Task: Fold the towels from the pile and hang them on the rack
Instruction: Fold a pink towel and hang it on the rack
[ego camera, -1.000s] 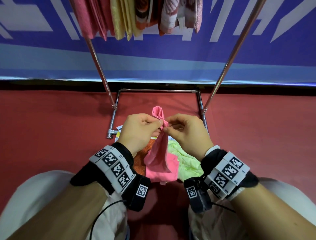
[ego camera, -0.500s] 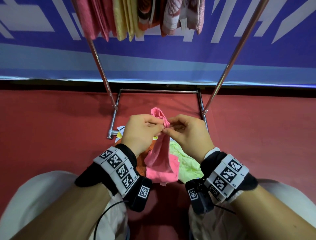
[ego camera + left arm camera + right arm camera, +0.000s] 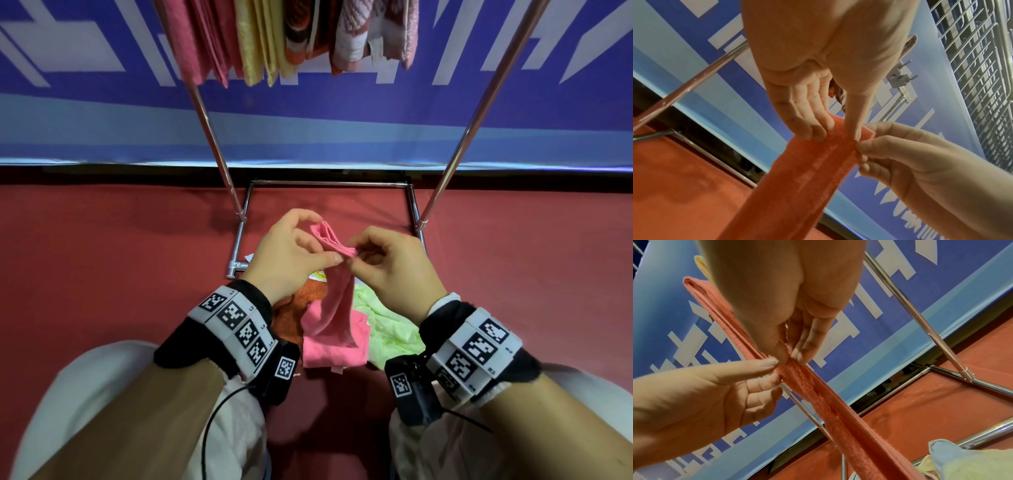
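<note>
Below the rack (image 3: 212, 137) in the upper frame, the pink towel (image 3: 337, 301) hangs at centre over the pile (image 3: 387, 325). Left hand (image 3: 287, 253) and right hand (image 3: 394, 267) both pinch its bunched top edge; matching corners squarely should keep the fold neat.

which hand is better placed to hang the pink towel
Probably the right hand: it pinches the folded pink cloth towel nearer the free gap right of the hanging towels on the chrome rack; the left hand pinches it farther away.
</note>
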Demonstrator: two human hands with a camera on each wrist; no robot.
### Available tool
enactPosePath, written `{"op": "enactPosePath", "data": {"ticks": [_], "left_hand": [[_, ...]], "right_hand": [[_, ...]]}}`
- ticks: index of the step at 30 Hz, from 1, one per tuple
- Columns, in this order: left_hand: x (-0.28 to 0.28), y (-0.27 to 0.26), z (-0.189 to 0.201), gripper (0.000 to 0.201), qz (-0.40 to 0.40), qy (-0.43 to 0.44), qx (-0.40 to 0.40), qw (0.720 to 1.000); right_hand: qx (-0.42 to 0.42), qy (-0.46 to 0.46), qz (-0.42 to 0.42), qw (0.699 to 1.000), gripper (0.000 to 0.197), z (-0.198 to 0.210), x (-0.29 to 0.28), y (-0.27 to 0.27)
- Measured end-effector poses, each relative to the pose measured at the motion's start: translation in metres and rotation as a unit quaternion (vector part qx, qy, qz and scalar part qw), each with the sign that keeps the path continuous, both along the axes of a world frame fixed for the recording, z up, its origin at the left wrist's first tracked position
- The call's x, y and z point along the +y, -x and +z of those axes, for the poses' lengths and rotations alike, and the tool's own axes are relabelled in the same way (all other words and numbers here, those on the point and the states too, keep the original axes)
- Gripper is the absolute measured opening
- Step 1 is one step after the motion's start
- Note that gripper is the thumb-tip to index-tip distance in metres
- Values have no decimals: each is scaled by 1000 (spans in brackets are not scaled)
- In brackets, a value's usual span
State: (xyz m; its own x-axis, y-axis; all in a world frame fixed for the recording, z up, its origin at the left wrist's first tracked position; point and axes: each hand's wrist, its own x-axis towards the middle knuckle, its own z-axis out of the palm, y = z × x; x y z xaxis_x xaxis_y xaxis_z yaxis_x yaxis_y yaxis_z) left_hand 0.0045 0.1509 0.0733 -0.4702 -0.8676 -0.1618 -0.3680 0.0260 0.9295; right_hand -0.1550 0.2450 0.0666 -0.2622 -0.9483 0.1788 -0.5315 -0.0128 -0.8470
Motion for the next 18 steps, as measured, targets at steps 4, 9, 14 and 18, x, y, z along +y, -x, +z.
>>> {"op": "enactPosePath", "data": {"ticks": [4,9,14,18], "left_hand": [[-15,-7,-2,83,-4,35,-60,998],[-13,-7,8,29,-41,36,-16,998],[-9,-3,12,15,-13,14,51,998],[-8,-1,14,14,-4,11,60,998]], "right_hand": [[-10,17,1,1000,21,4,-1,5],[-131,33,-22,991,28,12,-3,10],[-205,12,-56,977,35,10,-7,12],[-192,-39,-56,979,25,3,-8,14]]}}
